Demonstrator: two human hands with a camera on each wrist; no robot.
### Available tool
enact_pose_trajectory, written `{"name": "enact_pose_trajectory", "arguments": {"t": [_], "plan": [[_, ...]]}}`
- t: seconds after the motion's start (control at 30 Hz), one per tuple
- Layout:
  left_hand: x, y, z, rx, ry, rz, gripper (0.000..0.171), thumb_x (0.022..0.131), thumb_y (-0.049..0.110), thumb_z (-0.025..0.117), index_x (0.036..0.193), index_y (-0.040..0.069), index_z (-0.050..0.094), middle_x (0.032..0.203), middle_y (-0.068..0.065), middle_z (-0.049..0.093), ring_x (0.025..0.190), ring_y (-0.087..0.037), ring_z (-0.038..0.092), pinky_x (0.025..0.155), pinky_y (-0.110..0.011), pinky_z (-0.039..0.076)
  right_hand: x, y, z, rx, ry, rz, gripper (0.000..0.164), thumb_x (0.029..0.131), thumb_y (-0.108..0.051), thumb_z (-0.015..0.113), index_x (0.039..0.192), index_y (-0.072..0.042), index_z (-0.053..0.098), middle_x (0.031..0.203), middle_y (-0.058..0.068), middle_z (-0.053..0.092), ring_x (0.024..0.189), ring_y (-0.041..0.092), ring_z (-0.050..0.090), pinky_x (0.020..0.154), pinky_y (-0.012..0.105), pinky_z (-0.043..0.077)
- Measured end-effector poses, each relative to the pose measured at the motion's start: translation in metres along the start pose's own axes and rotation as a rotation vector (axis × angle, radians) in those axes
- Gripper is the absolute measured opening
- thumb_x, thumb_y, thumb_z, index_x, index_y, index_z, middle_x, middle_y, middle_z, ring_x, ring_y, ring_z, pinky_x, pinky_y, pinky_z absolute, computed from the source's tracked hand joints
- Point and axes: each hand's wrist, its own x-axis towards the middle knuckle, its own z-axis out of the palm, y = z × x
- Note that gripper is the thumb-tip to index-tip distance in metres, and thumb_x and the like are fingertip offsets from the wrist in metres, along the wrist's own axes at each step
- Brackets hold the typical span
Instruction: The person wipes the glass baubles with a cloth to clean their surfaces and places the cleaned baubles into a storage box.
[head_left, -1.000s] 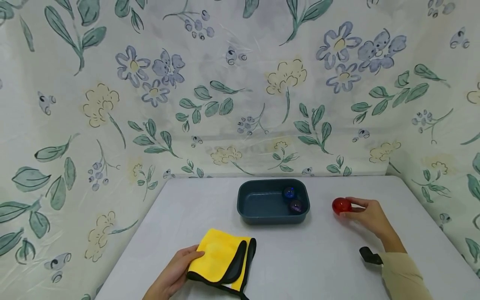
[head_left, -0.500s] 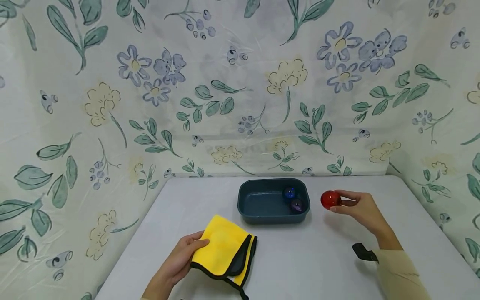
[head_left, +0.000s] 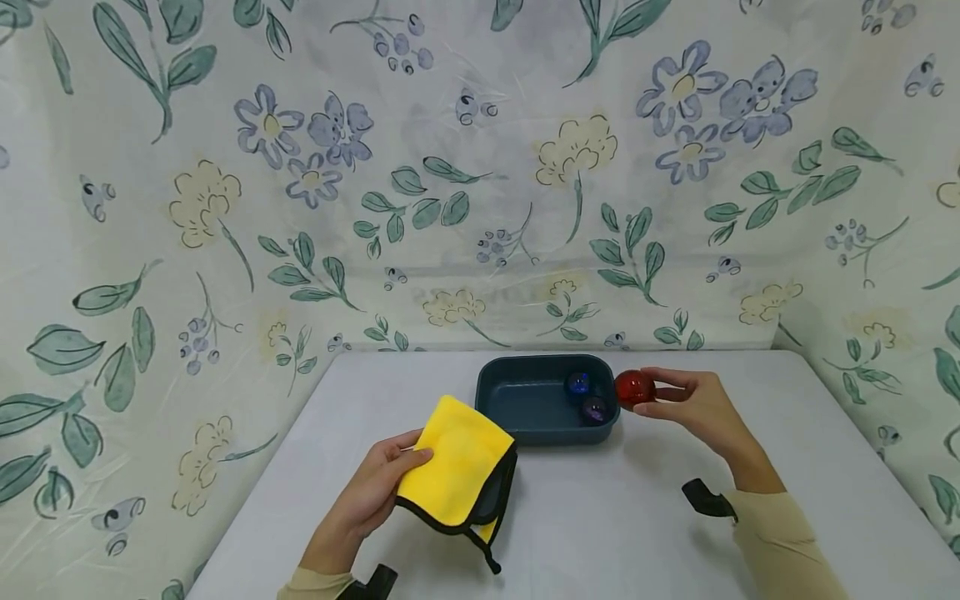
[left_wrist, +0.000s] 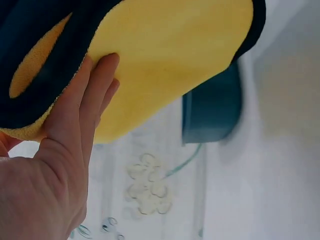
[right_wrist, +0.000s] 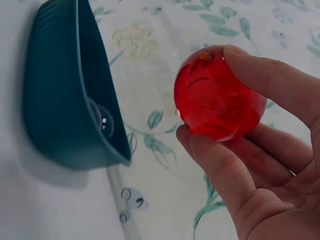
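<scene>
In the head view my left hand (head_left: 375, 483) pinches a folded yellow cloth (head_left: 457, 462) with black edging, thumb on top. The cloth is raised off the table, in front of a dark teal tray (head_left: 517, 435). My right hand (head_left: 701, 408) grips a clear red ball (head_left: 633, 388) between thumb and fingers, at the tray's right rim. The right wrist view shows the ball (right_wrist: 217, 95) held in the air, apart from the tray (right_wrist: 55, 90). Inside the tray's right end lie a blue ball (head_left: 578, 382) and a purple ball (head_left: 595, 409).
A white table (head_left: 585, 517) lies under everything. Behind it and at both sides hangs a floral-patterned sheet (head_left: 450, 208). Black wrist mounts (head_left: 708, 500) stick out by the sleeves.
My right hand has carried the red ball leftward and up, from the table's right side to the tray's rim. My left hand has lifted the yellow cloth up toward the tray.
</scene>
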Motion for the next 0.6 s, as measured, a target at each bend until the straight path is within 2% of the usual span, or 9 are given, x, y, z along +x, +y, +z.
{"name": "enact_pose_trajectory", "arguments": {"t": [0.17, 0.43, 0.6], "plan": [[0.007, 0.014, 0.006, 0.032, 0.009, 0.053, 0.065, 0.106, 0.02, 0.055, 0.156, -0.013, 0.029, 0.116, -0.004, 0.075, 0.093, -0.012, 0.076, 0.087, -0.029, 0.063, -0.001, -0.016, 0.009, 0.019, -0.016, -0.042, 0.06, 0.089, -0.026, 0.082, 0.141, -0.004, 0.063, 0.139, 0.022, 0.066, 0.126, 0.043, 0.065, 0.099, 0.052, 0.059], [0.021, 0.035, 0.021, 0.059, 0.019, 0.119, 0.061, 0.105, 0.019, 0.056, 0.155, -0.01, 0.035, 0.117, -0.008, 0.074, 0.091, -0.013, 0.076, 0.086, -0.029, 0.063, 0.003, -0.034, 0.027, 0.067, -0.058, -0.096, 0.058, 0.087, -0.023, 0.084, 0.138, -0.005, 0.065, 0.135, 0.022, 0.068, 0.123, 0.041, 0.068, 0.091, 0.038, 0.063], [0.03, 0.049, 0.033, 0.06, 0.033, 0.156, 0.058, 0.105, 0.018, 0.057, 0.155, -0.005, 0.039, 0.122, -0.017, 0.073, 0.09, -0.015, 0.076, 0.085, -0.031, 0.064, 0.005, -0.043, 0.04, 0.091, -0.068, -0.106, 0.061, 0.085, -0.02, 0.085, 0.139, -0.003, 0.064, 0.136, 0.022, 0.068, 0.121, 0.042, 0.069, 0.087, 0.036, 0.064]]}}
